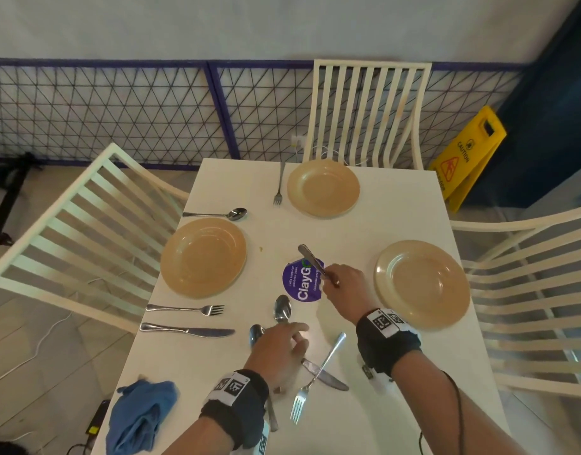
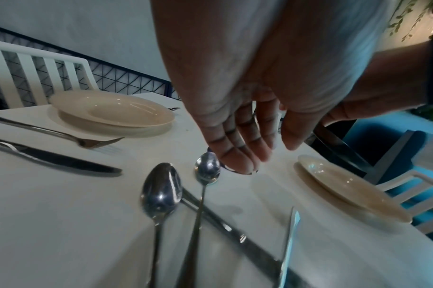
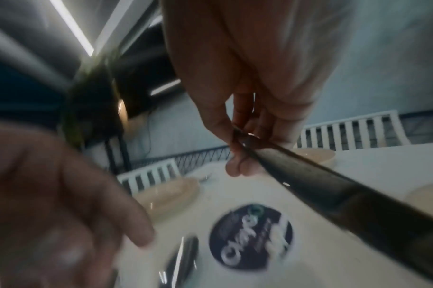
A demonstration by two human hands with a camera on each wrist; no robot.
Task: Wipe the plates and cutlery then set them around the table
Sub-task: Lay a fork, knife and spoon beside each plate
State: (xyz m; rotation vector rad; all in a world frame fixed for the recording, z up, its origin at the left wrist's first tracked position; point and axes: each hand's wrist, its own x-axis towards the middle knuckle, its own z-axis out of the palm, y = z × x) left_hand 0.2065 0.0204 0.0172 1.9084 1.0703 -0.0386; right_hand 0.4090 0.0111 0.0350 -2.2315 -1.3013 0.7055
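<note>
The white table (image 1: pixel 364 224) carries three tan plates: one at the left side (image 1: pixel 203 257), one at the far end (image 1: pixel 323 188), one at the right side (image 1: pixel 422 284). A crumpled blue cloth (image 1: pixel 141 415) lies at the near left corner. Above the round purple sticker (image 1: pixel 302 284) at the table's middle, just left of the right plate, the right hand (image 1: pixel 343 287) reaches forward, its fingers pinched round one end of a knife (image 1: pixel 310 259) that is lifted off the table and points away to the far left. The left hand (image 1: pixel 277 351) hovers palm down, fingers straight and loosely spread, holding nothing, over two spoons (image 2: pixel 161 193), a second knife (image 1: pixel 325 376) and a fork (image 1: pixel 315 379) crossing it.
</note>
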